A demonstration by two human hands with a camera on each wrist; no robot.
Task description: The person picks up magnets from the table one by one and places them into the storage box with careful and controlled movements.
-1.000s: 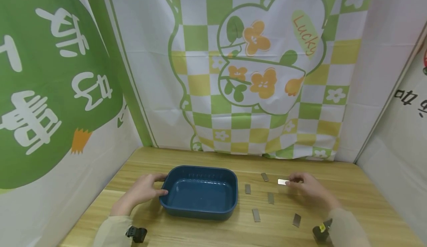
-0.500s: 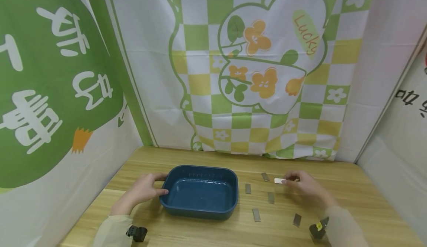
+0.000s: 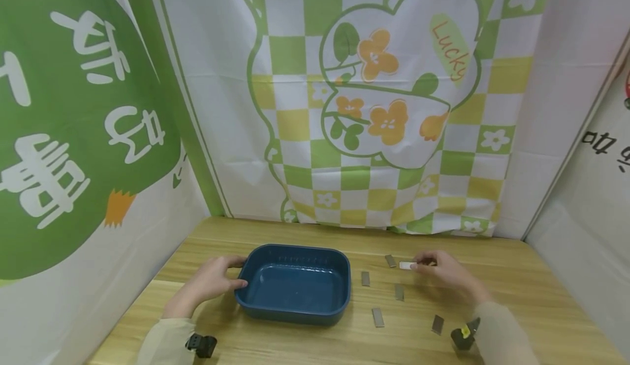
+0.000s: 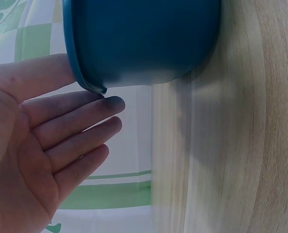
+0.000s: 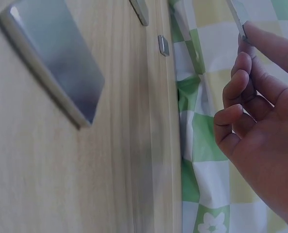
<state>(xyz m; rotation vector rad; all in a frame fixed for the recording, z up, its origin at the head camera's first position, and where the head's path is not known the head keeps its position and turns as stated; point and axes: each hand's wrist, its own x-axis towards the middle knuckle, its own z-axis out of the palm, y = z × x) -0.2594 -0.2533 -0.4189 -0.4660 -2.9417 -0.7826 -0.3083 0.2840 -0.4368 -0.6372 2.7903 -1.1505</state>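
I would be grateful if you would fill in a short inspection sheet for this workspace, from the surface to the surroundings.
Surface: wooden table with visible grain.
Job's things: blue tub, upright; five flat metal pieces lying apart from one another on the table, to the tub's right; a sixth piece held off to the right.
Clutter: nothing seen.
Left hand: holds the tub's left end at the rim.
Right hand: pinches the sixth piece between thumb and fingers.
Cables: nothing seen.
Surroundings: checked, flower-printed curtain behind; printed white hangings at both sides.
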